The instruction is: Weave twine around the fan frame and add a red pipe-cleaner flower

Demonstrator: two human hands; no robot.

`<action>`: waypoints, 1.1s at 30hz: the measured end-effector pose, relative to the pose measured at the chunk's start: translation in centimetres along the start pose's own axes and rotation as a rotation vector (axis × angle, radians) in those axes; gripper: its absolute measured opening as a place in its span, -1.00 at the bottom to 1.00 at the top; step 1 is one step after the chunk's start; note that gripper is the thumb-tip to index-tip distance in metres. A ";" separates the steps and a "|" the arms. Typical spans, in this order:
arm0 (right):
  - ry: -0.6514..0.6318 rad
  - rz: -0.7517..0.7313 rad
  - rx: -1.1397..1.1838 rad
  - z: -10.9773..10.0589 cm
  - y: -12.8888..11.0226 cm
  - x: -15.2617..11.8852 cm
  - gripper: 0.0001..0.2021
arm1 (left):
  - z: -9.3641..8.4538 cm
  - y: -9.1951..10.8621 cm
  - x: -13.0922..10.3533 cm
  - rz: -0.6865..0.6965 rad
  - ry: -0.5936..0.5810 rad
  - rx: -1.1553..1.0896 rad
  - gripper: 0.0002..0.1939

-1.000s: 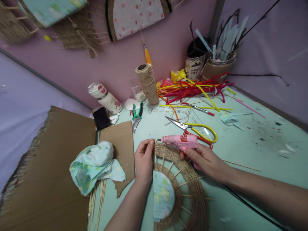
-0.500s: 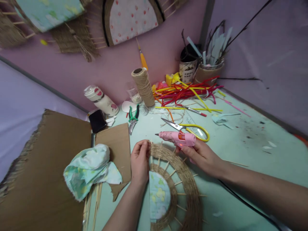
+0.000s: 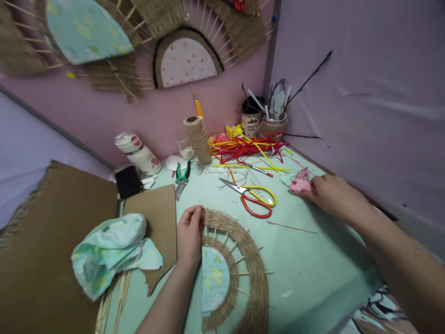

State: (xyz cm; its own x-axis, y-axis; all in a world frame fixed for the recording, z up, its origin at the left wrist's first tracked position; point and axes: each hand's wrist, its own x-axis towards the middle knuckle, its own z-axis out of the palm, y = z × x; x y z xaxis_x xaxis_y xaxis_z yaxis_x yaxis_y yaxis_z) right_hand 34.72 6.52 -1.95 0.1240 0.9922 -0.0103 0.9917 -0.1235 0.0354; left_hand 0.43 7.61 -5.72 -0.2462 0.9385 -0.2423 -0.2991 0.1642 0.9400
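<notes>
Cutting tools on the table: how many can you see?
2. The scissors with yellow and red handles lie beyond the twine-wound fan; the green-handled pliers lie near the twine spool. Others may hide in clutter.

Craft workshop, twine spool [image 3: 197, 132], scissors [image 3: 251, 198], pipe cleaners [image 3: 246, 146]

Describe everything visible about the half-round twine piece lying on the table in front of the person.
The half-round twine piece lies flat on the pale green table. It has a wide outer arc of wound jute-like twine, a narrower inner arc, and thin wooden sticks running like spokes between them and poking out past the rim. At its centre sits a half disc of light blue fabric with yellow and green blotches. Its lower part runs out of view. The left hand pinches the top end of the outer arc; the right hand is away from it.
</notes>
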 end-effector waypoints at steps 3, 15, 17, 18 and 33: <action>0.127 -0.037 0.018 -1.5 -0.6 -0.1 -0.65 | -0.1 -0.1 0.0 0.016 -0.010 -0.009 -0.69; 0.061 -0.740 0.545 -3.6 -20.8 2.3 -0.81 | -0.1 0.0 -0.5 0.059 -0.068 -0.090 -0.70; 0.041 -0.761 0.501 -3.3 -21.7 2.5 -0.81 | -0.1 0.0 -0.5 0.068 -0.065 -0.090 -0.69; 0.036 -0.770 0.480 -3.2 -21.9 2.5 -0.83 | -0.1 0.0 -0.5 0.073 -0.061 -0.083 -0.69; 0.075 -0.628 0.704 -0.7 -20.3 1.8 -0.89 | -0.4 0.1 -0.6 -0.007 -0.143 -0.001 -0.60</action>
State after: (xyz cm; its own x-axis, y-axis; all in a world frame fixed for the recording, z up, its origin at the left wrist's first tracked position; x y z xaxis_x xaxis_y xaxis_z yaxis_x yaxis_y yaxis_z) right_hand 14.79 10.83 -1.94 -0.4177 0.8755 0.2430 0.6718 0.4776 -0.5662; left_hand 0.20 6.92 -5.56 -0.1105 0.9710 -0.2121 -0.3013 0.1706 0.9381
